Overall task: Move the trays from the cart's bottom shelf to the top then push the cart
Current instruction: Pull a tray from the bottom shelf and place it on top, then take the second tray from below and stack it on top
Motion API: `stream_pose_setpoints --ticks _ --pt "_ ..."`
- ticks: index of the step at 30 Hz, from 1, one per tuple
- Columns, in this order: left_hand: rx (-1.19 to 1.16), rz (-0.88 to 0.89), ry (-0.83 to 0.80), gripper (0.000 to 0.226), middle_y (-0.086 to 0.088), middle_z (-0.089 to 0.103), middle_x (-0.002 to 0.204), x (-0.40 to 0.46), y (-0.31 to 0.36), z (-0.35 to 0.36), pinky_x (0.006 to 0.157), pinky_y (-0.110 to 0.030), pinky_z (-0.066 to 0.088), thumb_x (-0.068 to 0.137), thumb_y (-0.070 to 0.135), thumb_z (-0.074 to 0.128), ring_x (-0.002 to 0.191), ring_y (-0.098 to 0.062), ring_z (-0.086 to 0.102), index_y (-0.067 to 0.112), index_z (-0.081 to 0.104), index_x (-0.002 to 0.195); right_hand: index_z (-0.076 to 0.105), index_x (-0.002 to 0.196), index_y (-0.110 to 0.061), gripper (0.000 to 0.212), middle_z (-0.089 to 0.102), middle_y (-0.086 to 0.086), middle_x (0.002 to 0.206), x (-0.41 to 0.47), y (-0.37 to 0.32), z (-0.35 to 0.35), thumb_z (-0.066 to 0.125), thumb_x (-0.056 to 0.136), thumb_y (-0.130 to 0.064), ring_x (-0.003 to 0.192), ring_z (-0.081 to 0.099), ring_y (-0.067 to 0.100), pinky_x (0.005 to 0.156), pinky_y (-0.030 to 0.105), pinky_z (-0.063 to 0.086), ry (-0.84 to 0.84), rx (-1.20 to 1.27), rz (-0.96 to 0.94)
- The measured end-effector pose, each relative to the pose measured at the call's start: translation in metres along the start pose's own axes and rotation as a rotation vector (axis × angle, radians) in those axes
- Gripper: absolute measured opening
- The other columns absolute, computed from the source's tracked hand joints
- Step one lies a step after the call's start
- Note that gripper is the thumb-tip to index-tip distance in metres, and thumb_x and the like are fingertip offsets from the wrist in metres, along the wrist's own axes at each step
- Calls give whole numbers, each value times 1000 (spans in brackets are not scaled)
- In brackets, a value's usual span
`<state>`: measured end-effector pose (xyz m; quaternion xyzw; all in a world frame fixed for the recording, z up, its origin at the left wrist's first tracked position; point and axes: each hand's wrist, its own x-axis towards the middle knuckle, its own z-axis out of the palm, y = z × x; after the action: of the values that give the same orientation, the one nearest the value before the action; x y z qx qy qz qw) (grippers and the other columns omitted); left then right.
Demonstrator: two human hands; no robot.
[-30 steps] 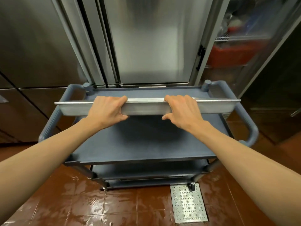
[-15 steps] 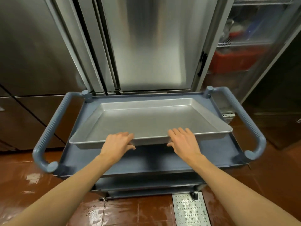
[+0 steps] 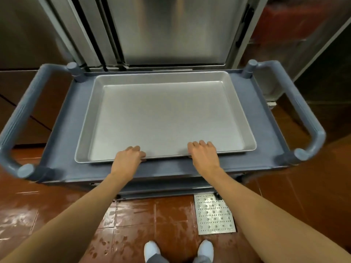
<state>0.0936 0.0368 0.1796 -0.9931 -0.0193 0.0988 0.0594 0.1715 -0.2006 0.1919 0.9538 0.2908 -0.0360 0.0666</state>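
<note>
While you read this, status by item:
tray: one metal tray lies flat on the cart's top shelf, set toward the far side, its near rim short of the shelf's front lip.
left hand: your left hand is on the tray's near rim, fingers curled over it; looks like a light grip, not a lift.
right hand: your right hand does the same on the rim, well apart from the left.
bottom shelf: mostly hidden under the top shelf; can't tell whether more trays are down there.
done: at least one tray is up top.
left: check below, move any others, then let go and take a cart handle to push.
floor: red tiles look wet, drain grate sits just by the cart's near edge; likely slip or wheel snag.
</note>
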Motion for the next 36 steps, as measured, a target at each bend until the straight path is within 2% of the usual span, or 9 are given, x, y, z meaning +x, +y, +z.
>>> stream_pose_setpoints --ticks 5,10,14,18,21,27,30,33,36 --pt "-52 -72 44 14 -7 62 97 1 1 11 59 -35 41 91 13 61 94 -27 58 16 69 102 58 101 -9 23 67 10 95 6 4 11 59 80 0 90 58 29 75 36 41 16 60 -24" --pt "-189 -102 115 20 -8 63 98 -4 5 11 69 -38 50 95 26 58 94 -27 58 12 70 103 56 109 -9 24 65 10 108 1 8 12 56 94 -28 102 56 28 85 37 42 36 153 -52" --pt "-539 -45 248 37 -7 65 110 -21 13 2 84 -35 51 91 36 65 102 -22 60 11 63 119 57 118 -11 31 65 7 115 -17 2 0 58 93 -30 105 58 22 90 34 46 208 502 -107" --pt "-1069 -106 470 28 8 66 109 -49 40 -23 86 -15 49 93 38 59 99 -2 62 22 62 116 54 113 -24 22 63 -4 108 -41 -20 -17 57 92 -28 94 58 6 79 19 50 338 1027 -17" --pt "-1146 -62 480 26 11 68 104 -74 62 -25 83 -13 48 92 40 54 96 -3 63 23 63 109 55 106 -28 15 63 -9 98 -66 -37 -12 56 91 -28 87 60 5 74 13 48 382 1218 13" --pt "-1098 -31 277 26 8 67 101 -112 94 41 80 -25 54 92 37 54 91 -4 64 19 65 108 57 102 -29 12 64 -11 95 -111 -67 57 54 91 -32 84 61 4 70 17 52 270 1178 -6" --pt "-1032 -47 201 17 5 67 102 -110 99 93 81 -28 55 95 25 59 91 -3 63 18 65 110 56 103 -31 13 62 -14 96 -113 -76 109 54 90 -34 82 57 -4 68 9 48 171 1077 -18" --pt "-1017 -130 166 15 5 66 102 -95 95 139 79 -15 51 95 22 60 90 1 61 19 64 109 55 101 -33 12 59 -16 91 -100 -75 162 59 90 -30 78 55 -9 64 6 43 94 1025 73" --pt "-1014 -195 121 16 5 65 102 -73 88 185 72 -7 43 95 22 59 88 1 60 19 63 110 54 101 -33 13 58 -15 89 -80 -69 216 60 90 -28 75 56 -5 65 12 47 46 984 146"
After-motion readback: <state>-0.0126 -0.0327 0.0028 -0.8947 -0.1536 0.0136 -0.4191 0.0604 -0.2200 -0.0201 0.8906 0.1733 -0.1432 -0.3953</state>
